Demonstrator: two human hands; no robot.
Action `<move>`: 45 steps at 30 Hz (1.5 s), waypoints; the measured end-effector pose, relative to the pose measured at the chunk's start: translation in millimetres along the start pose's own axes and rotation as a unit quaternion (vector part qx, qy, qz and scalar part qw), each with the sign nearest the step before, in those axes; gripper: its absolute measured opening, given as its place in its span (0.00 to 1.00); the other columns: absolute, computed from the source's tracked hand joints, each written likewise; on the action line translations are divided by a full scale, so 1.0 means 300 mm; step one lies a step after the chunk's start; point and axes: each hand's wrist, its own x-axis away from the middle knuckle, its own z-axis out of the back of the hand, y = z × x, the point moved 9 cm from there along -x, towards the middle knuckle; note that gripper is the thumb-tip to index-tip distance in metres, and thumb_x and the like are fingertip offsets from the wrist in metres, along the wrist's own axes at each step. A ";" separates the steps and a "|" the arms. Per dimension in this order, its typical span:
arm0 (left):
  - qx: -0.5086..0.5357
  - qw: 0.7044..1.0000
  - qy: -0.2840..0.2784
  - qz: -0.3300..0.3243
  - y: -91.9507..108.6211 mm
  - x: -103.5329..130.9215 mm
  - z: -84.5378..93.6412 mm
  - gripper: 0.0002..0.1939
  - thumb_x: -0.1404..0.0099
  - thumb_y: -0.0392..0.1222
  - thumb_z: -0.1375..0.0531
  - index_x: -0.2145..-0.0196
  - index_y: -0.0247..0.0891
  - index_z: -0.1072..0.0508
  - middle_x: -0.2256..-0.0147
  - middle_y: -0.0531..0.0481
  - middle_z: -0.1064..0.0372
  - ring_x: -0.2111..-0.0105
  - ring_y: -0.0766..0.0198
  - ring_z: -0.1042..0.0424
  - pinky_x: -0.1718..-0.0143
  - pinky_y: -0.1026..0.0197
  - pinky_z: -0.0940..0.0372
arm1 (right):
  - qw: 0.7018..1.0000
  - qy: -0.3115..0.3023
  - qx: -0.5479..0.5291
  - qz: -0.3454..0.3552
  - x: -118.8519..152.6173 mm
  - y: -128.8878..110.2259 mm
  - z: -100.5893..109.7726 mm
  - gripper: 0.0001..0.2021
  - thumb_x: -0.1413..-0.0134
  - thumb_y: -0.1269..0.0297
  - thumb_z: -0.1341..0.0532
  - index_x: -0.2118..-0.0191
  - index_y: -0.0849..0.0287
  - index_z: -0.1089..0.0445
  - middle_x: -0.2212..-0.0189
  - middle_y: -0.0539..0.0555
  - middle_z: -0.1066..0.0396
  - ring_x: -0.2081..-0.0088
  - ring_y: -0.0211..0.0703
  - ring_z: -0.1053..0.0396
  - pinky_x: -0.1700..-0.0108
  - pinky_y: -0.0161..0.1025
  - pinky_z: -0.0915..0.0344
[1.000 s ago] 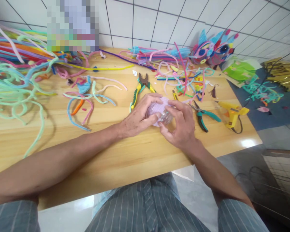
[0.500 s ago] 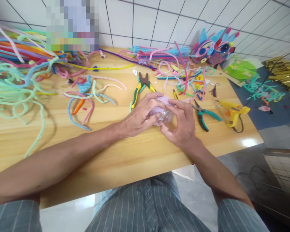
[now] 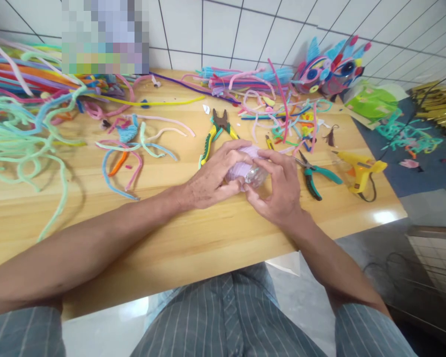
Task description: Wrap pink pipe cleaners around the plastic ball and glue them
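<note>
A clear plastic bottle (image 3: 257, 175), partly wrapped in pale lilac pipe cleaner (image 3: 241, 169), lies between my two hands just above the wooden table. My left hand (image 3: 223, 173) is closed round its wrapped part, the thumb resting near the edge of the wrapping. With thumb and fingers curved, my right hand (image 3: 277, 186) grips the bare, transparent end. My fingers hide part of the bottle. Right behind the left hand lie yellow-green pliers (image 3: 219, 126) with their handles spread. Teal-handled pliers (image 3: 314, 178) are to the right of my right hand.
A yellow glue gun (image 3: 360, 171) sits at the table's right end. Loose green pipe cleaners (image 3: 18, 134) spread over the left side. Bundled pipe cleaners (image 3: 245, 79) and two decorated figures (image 3: 329, 74) stand along the tiled wall. A yellow cutter (image 3: 269, 142) lies behind my hands.
Both hands stay on the bottle. My left thumb has drawn back slightly, and more of the lilac wrapping shows. The whole view has shifted a little.
</note>
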 end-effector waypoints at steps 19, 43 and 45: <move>0.002 0.999 -0.008 0.034 -0.005 0.006 0.001 0.18 0.22 0.46 0.41 0.39 0.42 0.34 0.31 0.34 0.36 0.28 0.48 0.36 0.28 0.40 0.37 | 1.000 -0.011 -0.020 -0.005 0.004 0.010 -0.001 0.29 0.35 0.60 0.34 0.32 0.51 0.38 0.40 0.64 0.25 0.41 0.63 0.25 0.42 0.63 0.28; -0.018 0.999 0.002 0.049 -0.009 0.008 -0.004 0.20 0.21 0.55 0.43 0.40 0.43 0.33 0.34 0.35 0.34 0.31 0.48 0.34 0.31 0.37 0.35 | 1.000 -0.001 -0.019 -0.016 0.006 0.016 0.004 0.28 0.37 0.61 0.33 0.34 0.51 0.37 0.41 0.64 0.25 0.41 0.62 0.25 0.41 0.63 0.27; -0.020 0.998 0.004 0.055 -0.010 0.011 -0.004 0.19 0.21 0.54 0.43 0.40 0.43 0.33 0.34 0.35 0.35 0.31 0.47 0.34 0.31 0.36 0.35 | 0.999 -0.008 -0.024 -0.026 0.007 0.026 0.008 0.27 0.37 0.61 0.32 0.35 0.51 0.36 0.40 0.64 0.26 0.41 0.62 0.25 0.41 0.63 0.27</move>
